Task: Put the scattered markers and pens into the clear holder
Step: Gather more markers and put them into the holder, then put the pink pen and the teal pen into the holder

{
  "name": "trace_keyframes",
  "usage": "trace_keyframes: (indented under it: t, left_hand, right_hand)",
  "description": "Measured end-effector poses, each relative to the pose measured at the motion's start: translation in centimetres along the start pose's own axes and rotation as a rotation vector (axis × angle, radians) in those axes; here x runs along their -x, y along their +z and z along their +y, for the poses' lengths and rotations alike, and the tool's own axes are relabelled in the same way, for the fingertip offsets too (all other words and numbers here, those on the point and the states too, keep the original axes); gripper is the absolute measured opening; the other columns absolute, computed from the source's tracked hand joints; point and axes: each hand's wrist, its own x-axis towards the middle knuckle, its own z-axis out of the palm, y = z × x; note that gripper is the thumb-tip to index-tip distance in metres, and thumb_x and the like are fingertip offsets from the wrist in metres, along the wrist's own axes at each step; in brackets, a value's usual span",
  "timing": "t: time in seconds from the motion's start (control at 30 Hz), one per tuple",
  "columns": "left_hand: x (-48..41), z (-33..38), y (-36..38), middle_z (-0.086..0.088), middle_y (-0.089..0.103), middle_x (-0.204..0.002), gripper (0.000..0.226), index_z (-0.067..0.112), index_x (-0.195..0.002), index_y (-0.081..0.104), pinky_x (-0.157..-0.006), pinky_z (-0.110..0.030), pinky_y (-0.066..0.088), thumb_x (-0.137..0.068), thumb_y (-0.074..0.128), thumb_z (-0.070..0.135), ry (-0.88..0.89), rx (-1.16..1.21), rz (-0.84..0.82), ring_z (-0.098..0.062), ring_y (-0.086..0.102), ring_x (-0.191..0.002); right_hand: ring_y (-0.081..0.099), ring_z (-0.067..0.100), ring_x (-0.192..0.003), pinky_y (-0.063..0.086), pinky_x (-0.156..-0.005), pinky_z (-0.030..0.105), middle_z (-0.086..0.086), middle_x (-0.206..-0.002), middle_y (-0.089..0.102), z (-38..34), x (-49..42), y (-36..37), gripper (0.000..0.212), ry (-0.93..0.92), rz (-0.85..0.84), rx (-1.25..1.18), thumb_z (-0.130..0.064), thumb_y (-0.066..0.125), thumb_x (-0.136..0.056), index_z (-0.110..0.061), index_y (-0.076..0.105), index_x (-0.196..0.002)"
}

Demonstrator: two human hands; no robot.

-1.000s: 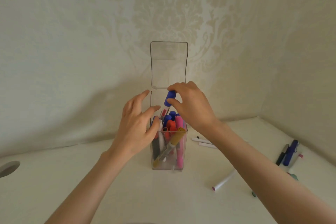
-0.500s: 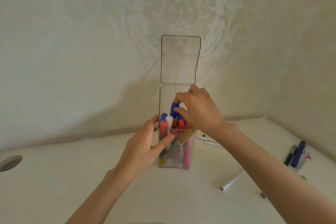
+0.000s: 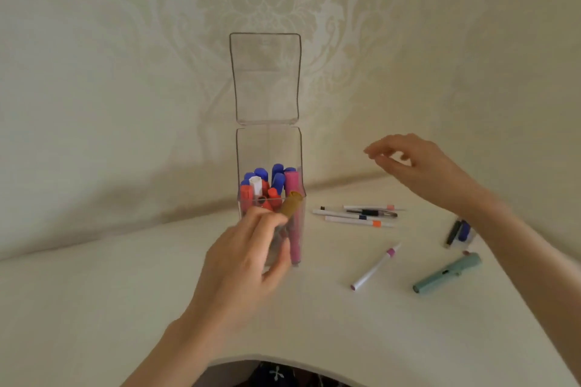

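The clear holder (image 3: pixel 268 148) stands upright, long axis vertical, mouth up, with its hinged lid (image 3: pixel 265 78) flipped back above the rear wall. Inside, blue caps (image 3: pixel 276 171), red caps (image 3: pixel 246 193), a pink marker (image 3: pixel 294 217) and an ochre marker (image 3: pixel 290 203) stand cap-up, the ochre one leaning toward the near right corner. The left hand (image 3: pixel 248 258) wraps the holder's near face, fingers curled by the rim and thumb lower on the front: a steadying grip. The right hand (image 3: pixel 418 163) hovers empty, fingers loosely bent and apart, nothing pinched. Below those fingertips, between them and the holder, a cluster of thin white pens (image 3: pixel 355 215) lies flat, side by side, axes running left to right. Nearer than the fingers, a white marker with a pink band (image 3: pixel 375 267) lies diagonally, and so does a teal pen (image 3: pixel 448 273). Dark blue markers (image 3: pixel 459 231) peek out beside the right wrist. I'd call this between loads, next pickup coming. It calls for lowering the right hand, pinching one pen mid-barrel, tipping it upright and feeding it through the mouth, where the gaps look tight.
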Motion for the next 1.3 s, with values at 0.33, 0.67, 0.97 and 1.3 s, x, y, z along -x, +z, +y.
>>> trace_keyframes:
  t: [0.33,0.67,0.97,1.3]
  left_hand:
    - [-4.1,6.5,12.8,0.009,0.056,-0.113,0.034,0.022,-0.11,0.054,-0.074,-0.028,0.044,-0.088,0.051,0.047,-0.224,0.142,-0.535,-0.013,0.058,-0.094]
    - [-5.0,7.9,16.1,0.001,0.055,-0.101,0.024,0.018,-0.095,0.056,-0.071,-0.031,0.044,-0.093,0.045,0.038,-0.241,0.072,-0.556,-0.018,0.056,-0.088]
    - [-5.3,6.2,10.2,0.005,0.068,-0.082,0.015,0.033,-0.087,0.053,-0.072,-0.013,0.049,-0.091,0.054,0.018,-0.448,0.818,-0.238,-0.003,0.069,-0.075]
    - [-8.8,2.6,-2.4,0.0,0.07,-0.091,0.01,0.019,-0.086,0.051,-0.075,-0.026,0.056,-0.09,0.055,0.01,-0.447,0.823,0.29,-0.008,0.069,-0.083]
  right_hand:
    - [0.047,-0.008,-0.103,0.034,-0.088,0.004,-0.021,-0.11,0.057,10.7,11.9,0.1,0.023,0.315,-0.309,-0.051,-0.023,0.062,-0.087,-0.038,0.06,-0.104]
    - [0.039,0.013,-0.112,0.028,-0.098,0.017,-0.01,-0.114,0.054,13.3,14.5,0.5,0.018,0.241,-0.337,0.039,-0.024,0.068,-0.082,-0.021,0.065,-0.1]
    - [0.042,0.005,-0.054,0.036,-0.053,0.015,-0.008,-0.058,0.055,7.8,10.3,0.7,0.015,0.308,-0.029,-0.513,-0.019,0.06,-0.087,-0.029,0.07,-0.093]
    - [0.038,0.015,-0.048,0.034,-0.046,0.023,0.0,-0.052,0.049,-1.1,2.0,2.0,0.008,0.194,0.172,-0.946,-0.013,0.061,-0.086,-0.014,0.057,-0.08]
